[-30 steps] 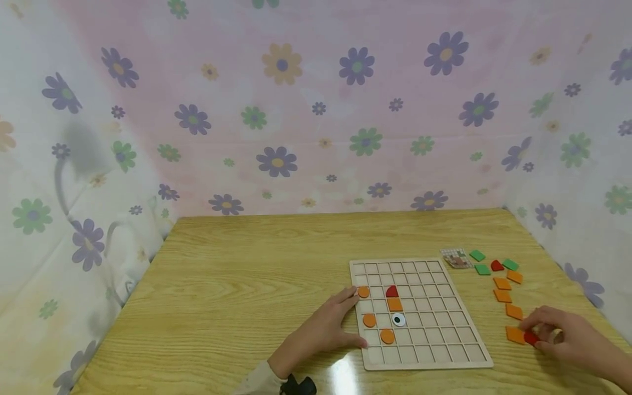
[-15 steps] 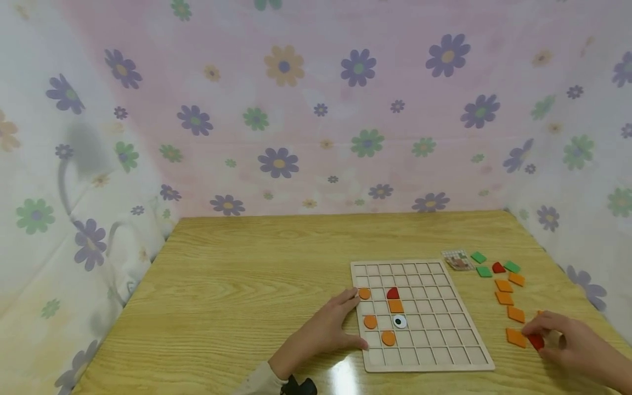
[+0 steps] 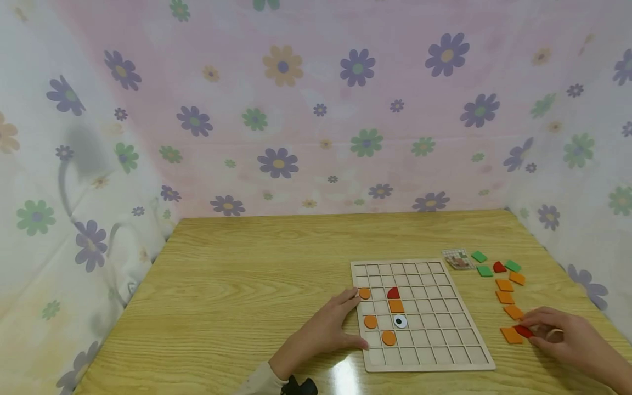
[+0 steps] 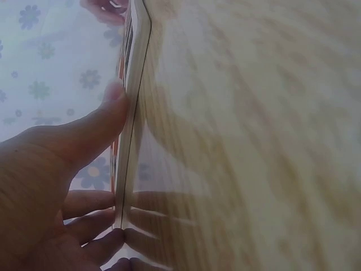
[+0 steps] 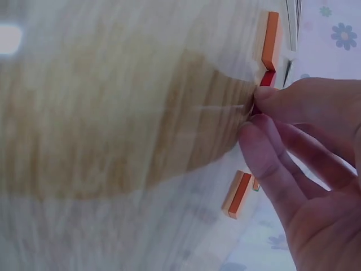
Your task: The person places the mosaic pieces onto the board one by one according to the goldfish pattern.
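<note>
At the right of the head view, my right hand (image 3: 568,339) pinches a red quarter-round tile (image 3: 523,331) between thumb and fingers. The red tile's tip meets the corner of an orange square tile (image 3: 511,335). In the right wrist view the red tile (image 5: 268,78) shows just past the thumb, touching that orange tile (image 5: 271,40). My left hand (image 3: 328,323) rests at the left edge of a wooden grid board (image 3: 446,337), thumb and fingers spread along it. On the board lie several orange discs (image 3: 388,338), a red quarter-round, an orange square and an eye disc (image 3: 400,321).
Beyond the right hand, a line of orange tiles (image 3: 504,297) runs up the table (image 3: 247,285). Green tiles (image 3: 485,271), another red quarter-round (image 3: 499,266) and a small patterned card (image 3: 459,260) lie behind the board's far right corner. Flowered cloth (image 3: 281,109) surrounds the table.
My right hand first drew the red tile slightly away from the orange square, then brought it back left against it. That orange square has shifted slightly left. The left hand stays at the board.
</note>
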The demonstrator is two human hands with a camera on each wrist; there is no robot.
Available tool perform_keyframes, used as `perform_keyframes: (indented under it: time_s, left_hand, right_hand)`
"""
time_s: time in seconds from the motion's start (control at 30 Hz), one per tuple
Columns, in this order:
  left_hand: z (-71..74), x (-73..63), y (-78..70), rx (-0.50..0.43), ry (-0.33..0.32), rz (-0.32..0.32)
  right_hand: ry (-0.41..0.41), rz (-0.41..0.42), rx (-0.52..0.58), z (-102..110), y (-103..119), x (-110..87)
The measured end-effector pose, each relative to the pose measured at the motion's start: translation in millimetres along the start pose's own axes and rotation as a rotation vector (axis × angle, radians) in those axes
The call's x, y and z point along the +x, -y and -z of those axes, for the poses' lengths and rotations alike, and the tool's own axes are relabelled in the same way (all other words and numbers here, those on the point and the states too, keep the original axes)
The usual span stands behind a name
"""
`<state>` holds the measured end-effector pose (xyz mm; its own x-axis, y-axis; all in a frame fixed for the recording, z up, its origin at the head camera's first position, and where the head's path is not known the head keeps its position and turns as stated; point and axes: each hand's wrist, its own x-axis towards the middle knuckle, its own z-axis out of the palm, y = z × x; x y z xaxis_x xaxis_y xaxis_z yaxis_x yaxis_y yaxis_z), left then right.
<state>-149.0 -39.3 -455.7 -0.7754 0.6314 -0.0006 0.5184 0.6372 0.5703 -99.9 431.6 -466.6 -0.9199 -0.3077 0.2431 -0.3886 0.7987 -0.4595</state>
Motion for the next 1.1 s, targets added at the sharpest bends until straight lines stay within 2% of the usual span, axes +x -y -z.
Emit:
perform_keyframes:
  time_s: [0.23,0.33,0.47,0.53,0.63,0.8,0.93,1.1]
  left_hand:
    - [0.3,0.4,-0.1,-0.005,-0.001,-0.002]
    - [0.8,0.6,-0.6,-0.011,0.002,-0.008]
    - [0.7,1.1,-0.7,-0.012,0.006,-0.014]
    - [0.3,1.1,-0.2,-0.008,0.004,-0.013]
    - [0.3,0.7,0.3,-0.003,0.002,-0.012]
    - [0.6,0.8,0.6,-0.004,0.003,-0.014]
    - [-0.1,0.9,1.2,-0.008,0.004,-0.010]
    - [0.2,1.8,0.2,-0.012,0.007,-0.006]
  right_hand:
    - [-0.018,0.012,-0.011,-1.3,5.7,4.5]
    - [-0.024,-0.015,-0.009,-1.0,9.0,5.6]
    - [-0.050,-0.021,0.070,-4.2,12.7,6.7]
    - [-0.072,0.013,0.133,-7.4,15.9,8.3]
    - [-0.096,0.116,0.251,-13.6,21.7,12.9]
    - [-0.089,0.251,0.320,-25.8,40.6,27.7]
    - [-0.042,0.308,0.363,-35.9,61.9,41.3]
    - [0.050,0.322,0.439,-47.5,85.6,54.8]
